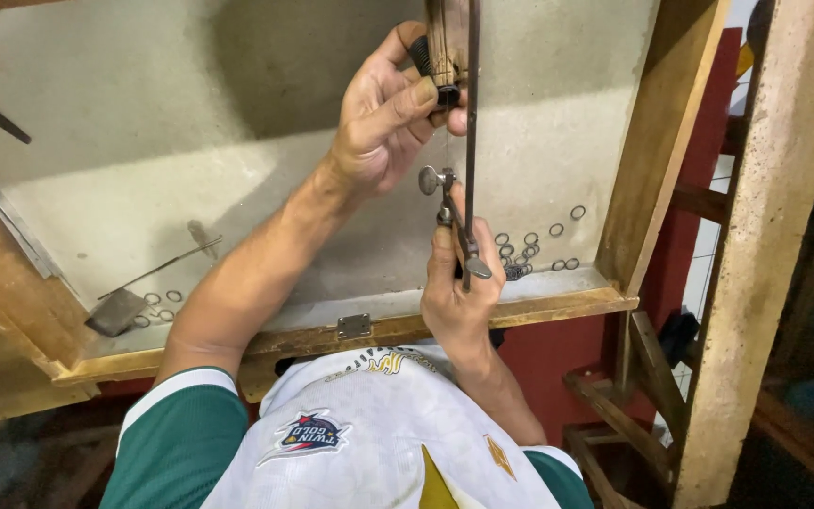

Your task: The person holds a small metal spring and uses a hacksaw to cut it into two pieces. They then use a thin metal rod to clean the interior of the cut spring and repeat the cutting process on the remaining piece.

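Two hands work above the tray's wooden rim (558, 307): left grip (398, 113) pinches the saw frame (471, 141), right grip (459, 273) clenches its lower clamp (440, 184).

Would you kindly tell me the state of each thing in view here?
Left hand: gripping the saw's top end.
Right hand: closed round the lower clamp.
Metal jeweller's saw frame: upright, held at both ends.
Small metal rings: lying loose in the tray.
Wooden bench tray: open.
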